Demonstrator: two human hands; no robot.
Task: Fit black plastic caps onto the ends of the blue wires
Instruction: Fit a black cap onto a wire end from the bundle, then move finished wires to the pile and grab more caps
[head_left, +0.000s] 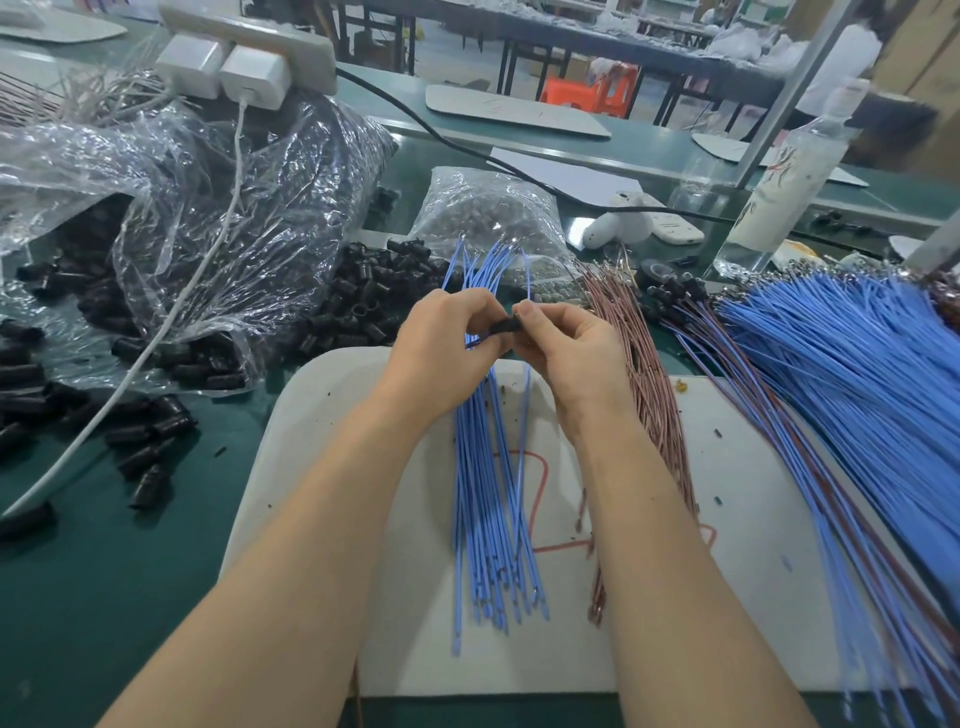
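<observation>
A small black plastic cap sits between my two hands above the white board. My left hand pinches its left side, and a blue wire runs from that side. My right hand pinches its right end with thumb and forefinger. Under my hands a bundle of blue wires lies lengthwise on the board, tips fanned out beyond my fingers. Loose black caps are heaped to the left, spilling from a clear plastic bag.
A bundle of reddish-brown wires lies right of my hands, and a large sheaf of blue wires fans across the right. A bag of small beads, a white cable, a clear bottle and a power strip stand farther back.
</observation>
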